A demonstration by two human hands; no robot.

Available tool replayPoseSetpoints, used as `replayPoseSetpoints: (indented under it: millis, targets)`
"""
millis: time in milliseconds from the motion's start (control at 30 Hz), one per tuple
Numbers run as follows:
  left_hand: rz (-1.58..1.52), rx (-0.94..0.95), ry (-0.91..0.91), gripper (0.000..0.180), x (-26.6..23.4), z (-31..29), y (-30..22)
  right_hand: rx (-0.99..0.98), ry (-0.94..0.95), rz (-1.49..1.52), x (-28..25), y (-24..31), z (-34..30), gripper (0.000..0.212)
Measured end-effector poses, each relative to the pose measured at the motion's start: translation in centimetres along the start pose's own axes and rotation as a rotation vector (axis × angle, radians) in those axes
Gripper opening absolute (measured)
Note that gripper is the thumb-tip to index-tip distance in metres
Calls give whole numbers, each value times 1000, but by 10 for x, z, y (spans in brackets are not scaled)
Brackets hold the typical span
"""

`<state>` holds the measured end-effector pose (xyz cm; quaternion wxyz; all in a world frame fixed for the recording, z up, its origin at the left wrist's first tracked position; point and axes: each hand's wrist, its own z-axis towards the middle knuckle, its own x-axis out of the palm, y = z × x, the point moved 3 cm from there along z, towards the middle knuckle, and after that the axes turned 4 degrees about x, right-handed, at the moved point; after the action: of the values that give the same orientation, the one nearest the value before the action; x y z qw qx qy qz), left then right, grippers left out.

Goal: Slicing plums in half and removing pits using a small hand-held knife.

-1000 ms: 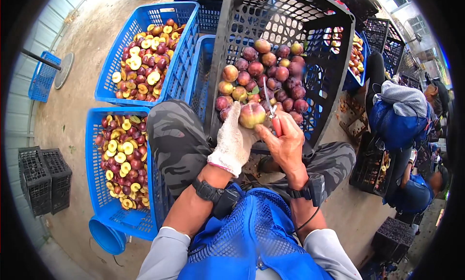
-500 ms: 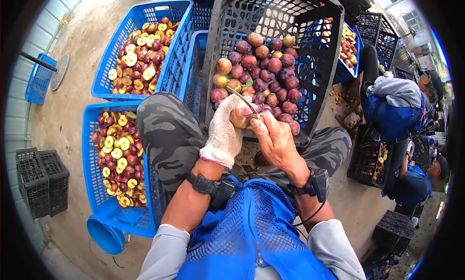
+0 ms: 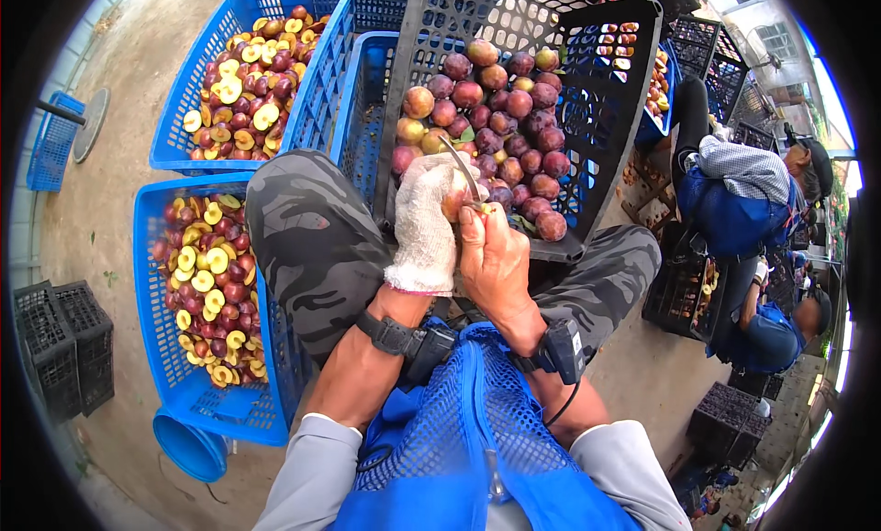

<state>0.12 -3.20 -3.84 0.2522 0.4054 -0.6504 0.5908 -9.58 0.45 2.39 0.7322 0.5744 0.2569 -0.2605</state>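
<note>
Head view: black crate [image 3: 606, 100] holds whole plums [image 3: 514, 118]; blue baskets [image 3: 161, 283] hold halves [image 3: 206, 274].

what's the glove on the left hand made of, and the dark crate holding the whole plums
Glove on the left hand: looks like knitted cotton, off-white and matte, with a visible ribbed weave. Dark crate: apparently moulded plastic, dark grey, slightly glossy, with perforated lattice walls.
</note>
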Motion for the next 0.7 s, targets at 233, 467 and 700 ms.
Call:
replayPoseSetpoints:
  millis: [233,467,700]
  targets:
    - [-220,-170,32,32,25,-11,-27,591,709,680,-44,9,16,39]
    - [-13,-582,106,72,24,-14,-22,153,567,188,-58,-4,21,47]
    - [-130,-405,-240,40,23,-22,6,-147,294,-373,-41,-12,-4,23]
